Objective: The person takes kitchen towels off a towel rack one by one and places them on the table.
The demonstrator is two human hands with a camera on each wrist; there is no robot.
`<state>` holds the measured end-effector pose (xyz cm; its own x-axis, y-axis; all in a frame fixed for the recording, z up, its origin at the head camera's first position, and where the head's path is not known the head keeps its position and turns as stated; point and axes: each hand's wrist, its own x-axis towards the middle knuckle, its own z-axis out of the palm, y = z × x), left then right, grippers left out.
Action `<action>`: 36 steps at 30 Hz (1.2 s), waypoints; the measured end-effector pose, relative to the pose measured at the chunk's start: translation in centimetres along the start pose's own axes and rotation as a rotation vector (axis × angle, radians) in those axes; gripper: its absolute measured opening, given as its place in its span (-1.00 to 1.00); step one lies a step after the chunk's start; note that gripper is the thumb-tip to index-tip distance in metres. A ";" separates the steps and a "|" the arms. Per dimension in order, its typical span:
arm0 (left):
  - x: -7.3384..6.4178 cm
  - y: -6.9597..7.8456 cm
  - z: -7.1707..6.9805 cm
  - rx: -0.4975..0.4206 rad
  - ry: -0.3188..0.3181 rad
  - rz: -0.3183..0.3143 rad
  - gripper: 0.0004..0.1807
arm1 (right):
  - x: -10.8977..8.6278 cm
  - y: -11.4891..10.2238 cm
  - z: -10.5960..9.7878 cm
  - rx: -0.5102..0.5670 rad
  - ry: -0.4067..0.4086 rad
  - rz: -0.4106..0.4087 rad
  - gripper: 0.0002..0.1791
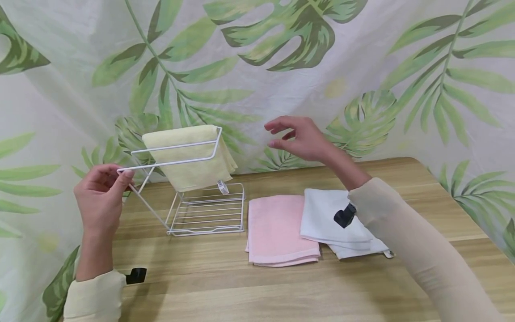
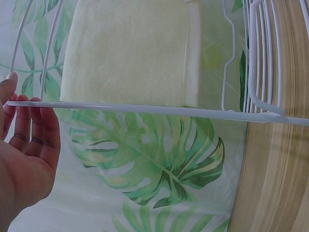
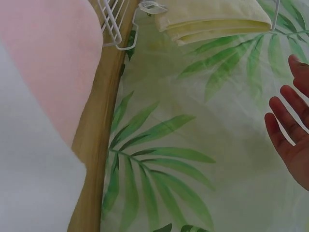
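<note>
My left hand [image 1: 100, 192] pinches the near upper corner of a white wire rack [image 1: 173, 162] between thumb and fingers; the left wrist view shows the thumb over the wire and the fingers beneath it. Over the rack's far upper bar hangs a folded pale yellow towel [image 1: 189, 165] with a small white tag [image 1: 222, 187] at its lower edge. My right hand [image 1: 299, 137] is in the air right of the yellow towel, apart from it, fingers loosely bent and holding nothing. In the right wrist view its fingers [image 3: 285, 116] are spread against the backdrop.
A folded pink towel [image 1: 277, 228] lies on the wooden table [image 1: 209, 286] to the right of the rack. Beside it is a folded light blue-white towel [image 1: 334, 219], partly covered by the right sleeve. A leaf-patterned cloth [image 1: 289, 89] hangs behind the table.
</note>
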<state>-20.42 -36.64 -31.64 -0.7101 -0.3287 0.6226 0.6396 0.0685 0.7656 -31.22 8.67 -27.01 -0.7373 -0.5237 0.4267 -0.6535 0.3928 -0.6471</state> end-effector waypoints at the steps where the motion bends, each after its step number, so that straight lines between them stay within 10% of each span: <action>1: 0.0 0.0 0.0 0.004 -0.001 0.000 -0.83 | 0.2 -0.2 0.1 0.002 0.001 -0.005 -0.54; 36: 0.0 -0.1 0.0 -0.002 0.007 -0.008 -0.83 | 6.9 -5.3 4.0 0.007 -0.059 -0.079 -0.52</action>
<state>-20.47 -36.61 -31.71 -0.7133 -0.3358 0.6152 0.6342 0.0644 0.7704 -32.11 -0.04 -23.17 -0.6725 -0.5960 0.4388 -0.7074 0.3434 -0.6177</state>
